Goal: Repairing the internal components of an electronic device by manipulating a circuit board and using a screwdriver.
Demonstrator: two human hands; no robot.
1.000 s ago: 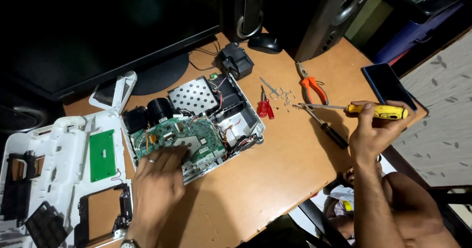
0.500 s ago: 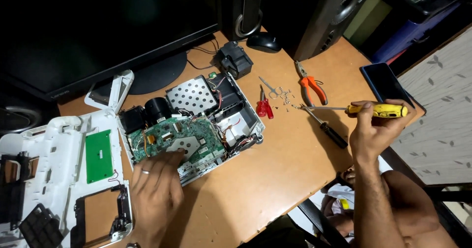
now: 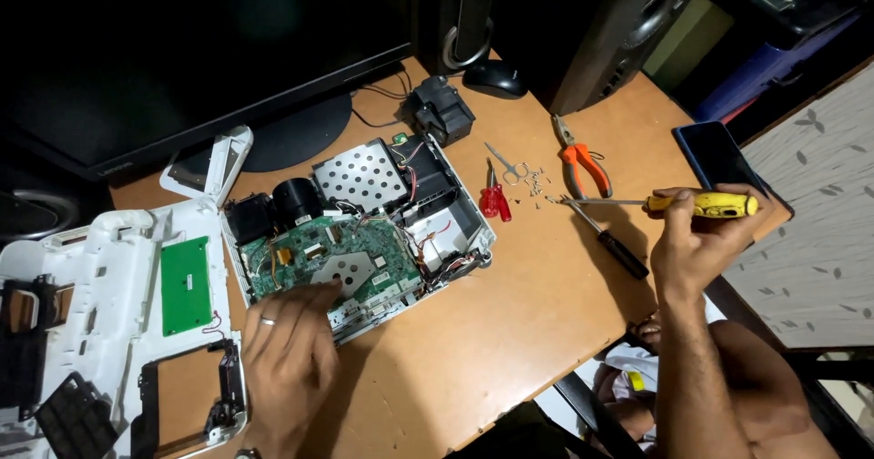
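**Open board, loose screws, a raised tip**

Wooden desk (image 3: 510, 331) carries our opened device (image 3: 364, 231) at its middle, lid off, green board (image 3: 337, 259) bare among thin wires. Our left hand (image 3: 287, 350) rests spread on the board's near edge, fingertips touching metal; we judge a slip could snag a wire. Our right hand (image 3: 696, 245), well apart, is closed round a yellow screwdriver (image 3: 674, 205), its tip over small screws (image 3: 537, 186) that a nudge might scatter. Orange pliers (image 3: 583, 158) lie near, white cover (image 3: 109, 313) at left
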